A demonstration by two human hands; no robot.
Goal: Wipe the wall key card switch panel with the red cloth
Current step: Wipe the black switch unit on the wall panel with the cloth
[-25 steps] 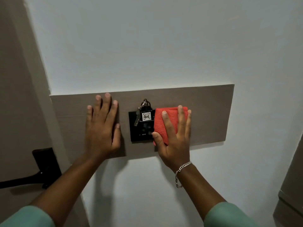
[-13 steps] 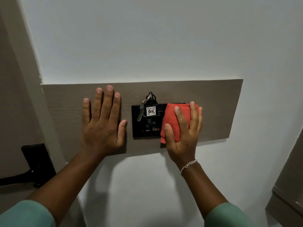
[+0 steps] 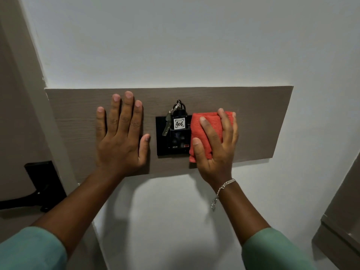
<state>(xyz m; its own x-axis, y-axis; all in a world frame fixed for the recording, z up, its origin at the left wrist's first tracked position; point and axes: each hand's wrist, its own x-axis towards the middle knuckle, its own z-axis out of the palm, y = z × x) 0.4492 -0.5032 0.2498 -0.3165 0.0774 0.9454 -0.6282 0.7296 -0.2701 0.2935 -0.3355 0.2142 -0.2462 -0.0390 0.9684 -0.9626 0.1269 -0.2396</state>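
Observation:
The black key card switch panel (image 3: 162, 145) is set in a grey-brown wooden board (image 3: 259, 121) on the white wall. A key fob tagged 406 (image 3: 179, 123) with a key hangs from its slot. My right hand (image 3: 216, 151) presses the folded red cloth (image 3: 204, 125) flat over the panel's right part, which the cloth hides. My left hand (image 3: 120, 133) lies flat on the board just left of the panel, fingers apart, holding nothing.
A door with a black lever handle (image 3: 37, 190) and its frame stand at the left. A grey-brown cabinet edge (image 3: 342, 227) shows at the lower right. White wall (image 3: 175, 45) surrounds the board.
My right hand with the cloth has slid slightly down and turned on the panel's right part. My left hand stays flat on the board. The view has drifted a little.

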